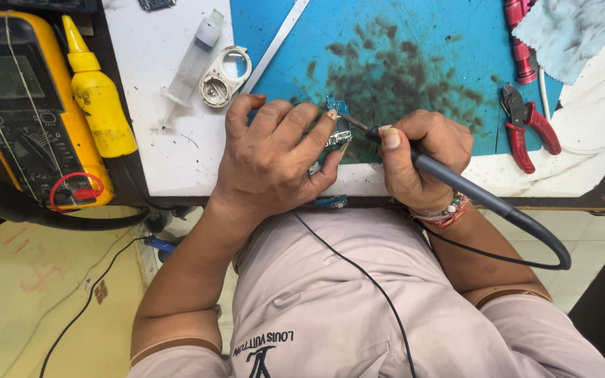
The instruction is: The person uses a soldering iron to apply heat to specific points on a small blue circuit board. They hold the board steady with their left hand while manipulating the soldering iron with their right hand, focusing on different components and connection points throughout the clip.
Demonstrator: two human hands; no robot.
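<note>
A yellow multimeter [26, 105] sits at nine o'clock, a yellow squeeze bottle [97, 98] just beside it. Toward eleven lie a clear syringe [194, 59] and a white round casing [224, 75]. Red-handled cutters [526, 126] rest at three o'clock, a pale cloth [568, 31] at one.

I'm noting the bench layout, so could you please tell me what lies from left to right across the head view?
Yellow multimeter → yellow squeeze bottle → syringe → left hand → small circuit board → right hand with soldering iron → red-handled cutters.
</note>
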